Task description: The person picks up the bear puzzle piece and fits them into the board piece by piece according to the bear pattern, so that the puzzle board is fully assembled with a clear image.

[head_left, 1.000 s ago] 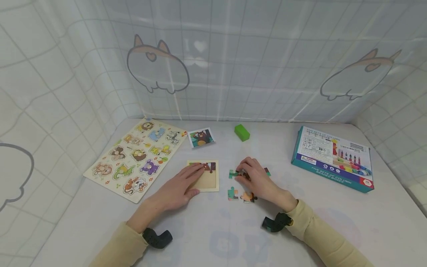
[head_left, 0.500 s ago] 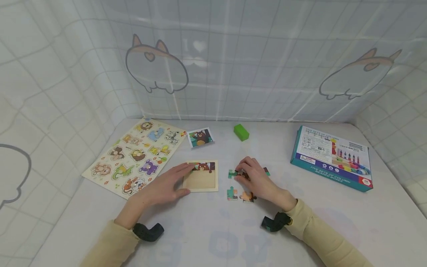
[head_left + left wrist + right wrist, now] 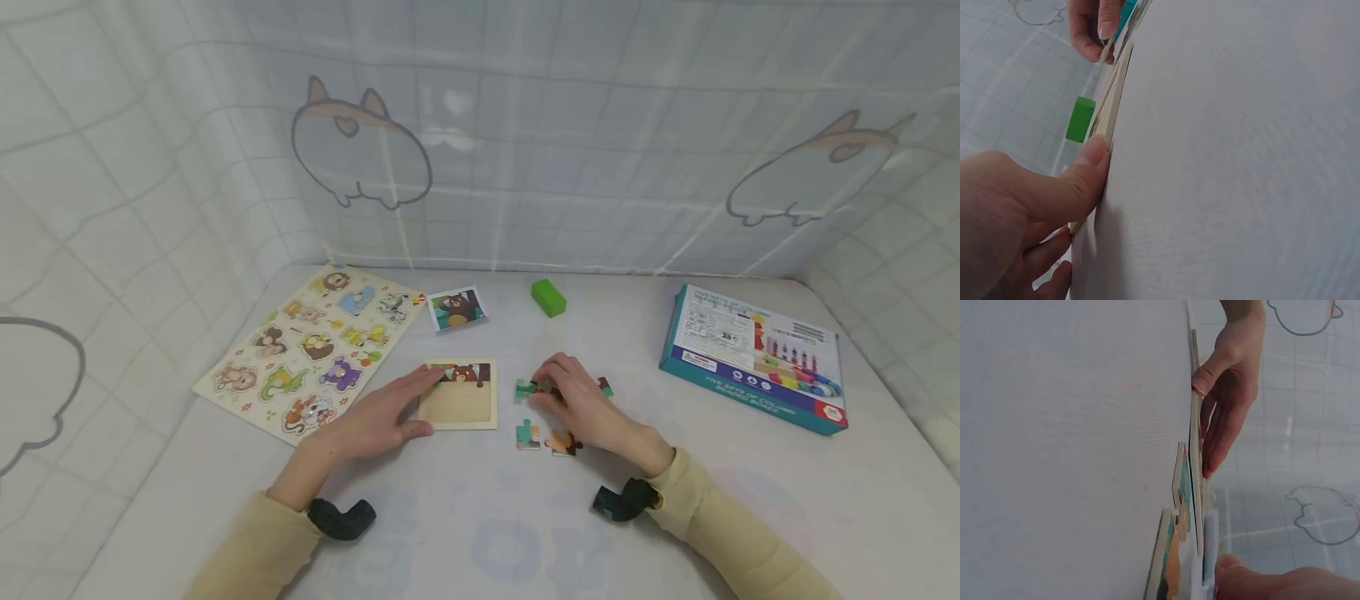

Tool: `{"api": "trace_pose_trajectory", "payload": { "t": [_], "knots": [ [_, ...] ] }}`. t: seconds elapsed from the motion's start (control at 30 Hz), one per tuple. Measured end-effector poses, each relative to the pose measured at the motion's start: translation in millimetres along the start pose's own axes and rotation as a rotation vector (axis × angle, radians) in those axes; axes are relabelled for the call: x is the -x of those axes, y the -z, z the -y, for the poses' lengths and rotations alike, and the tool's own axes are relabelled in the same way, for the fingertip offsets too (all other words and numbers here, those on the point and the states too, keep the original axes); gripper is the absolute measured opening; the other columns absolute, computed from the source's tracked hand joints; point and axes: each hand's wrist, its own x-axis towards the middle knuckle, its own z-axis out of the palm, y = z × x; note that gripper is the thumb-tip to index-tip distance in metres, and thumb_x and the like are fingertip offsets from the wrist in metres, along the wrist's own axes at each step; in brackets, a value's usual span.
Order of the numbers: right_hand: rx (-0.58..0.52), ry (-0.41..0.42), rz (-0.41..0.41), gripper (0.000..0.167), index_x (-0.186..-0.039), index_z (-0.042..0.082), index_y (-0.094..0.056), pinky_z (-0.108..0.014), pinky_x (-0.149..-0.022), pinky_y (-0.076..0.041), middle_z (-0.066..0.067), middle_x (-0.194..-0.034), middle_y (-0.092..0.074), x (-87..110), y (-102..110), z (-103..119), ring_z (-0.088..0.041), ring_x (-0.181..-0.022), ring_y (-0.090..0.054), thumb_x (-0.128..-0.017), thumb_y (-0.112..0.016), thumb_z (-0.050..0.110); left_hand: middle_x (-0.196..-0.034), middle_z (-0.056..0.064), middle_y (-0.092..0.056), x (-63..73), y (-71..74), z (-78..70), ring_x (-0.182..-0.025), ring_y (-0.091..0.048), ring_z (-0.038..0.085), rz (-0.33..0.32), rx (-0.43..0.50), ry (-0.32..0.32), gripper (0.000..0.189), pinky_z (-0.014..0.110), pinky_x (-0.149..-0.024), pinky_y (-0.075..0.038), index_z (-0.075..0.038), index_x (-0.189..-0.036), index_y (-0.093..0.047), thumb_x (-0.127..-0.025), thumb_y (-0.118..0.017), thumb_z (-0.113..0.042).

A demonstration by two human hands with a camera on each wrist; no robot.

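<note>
My left hand (image 3: 375,421) holds the left side of a shallow wooden puzzle tray (image 3: 492,408), its thumb at the near edge and its fingers over the far left corner. Along the tray's top lies a strip of pieces with a brown bear's face; the lower part is bare wood. To the right, my right hand (image 3: 573,400) pinches a jigsaw piece (image 3: 1106,51), mostly hidden in the head view. Around it lie a green piece (image 3: 523,390), a dark-and-green piece (image 3: 606,386), a teal piece (image 3: 527,435) and an orange-brown piece (image 3: 561,443).
A bear picture card (image 3: 457,309) and a green block (image 3: 549,297) lie behind the tray. An animal puzzle board (image 3: 315,354) is at the left. The teal beaded-boxes carton (image 3: 753,358) stands at the right. A curtain (image 3: 562,142) closes off the back.
My left hand has slid left off the bear pieces to the tray's left side, uncovering the picture strip. The right hand stays in nearly the same place.
</note>
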Motion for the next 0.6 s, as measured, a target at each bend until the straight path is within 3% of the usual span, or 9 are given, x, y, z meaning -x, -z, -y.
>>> {"api": "trace_pose_trajectory", "payload": {
  "t": [0.3,0.6],
  "knots": [
    [-0.032,0.025,0.058,0.019,-0.109,0.002,-0.065,-0.037,-0.091,-0.053,-0.006,-0.11,-0.06,-15.0,-2.6,24.0,-0.023,-0.105,-0.056,-0.094,-0.07,0.014,-0.165,0.014,-0.022,0.0,-0.8,1.3,-0.152,-0.023,0.035,0.003,0.012,0.014,0.08,0.055,-0.122,-0.024,-0.021,-0.16,-0.024,-0.094,-0.066,-0.039],
    [-0.048,0.066,0.1,0.019,-0.108,0.002,-0.064,-0.037,-0.093,-0.051,-0.008,-0.111,-0.059,-33.8,-14.9,41.3,-0.027,-0.107,-0.056,-0.095,-0.069,0.015,-0.165,0.014,-0.022,-0.8,-0.4,1.8,-0.151,-0.024,0.035,0.007,0.014,0.013,0.081,0.056,-0.121,-0.025,-0.021,-0.16,-0.024,-0.095,-0.067,-0.038]
  ]
}}
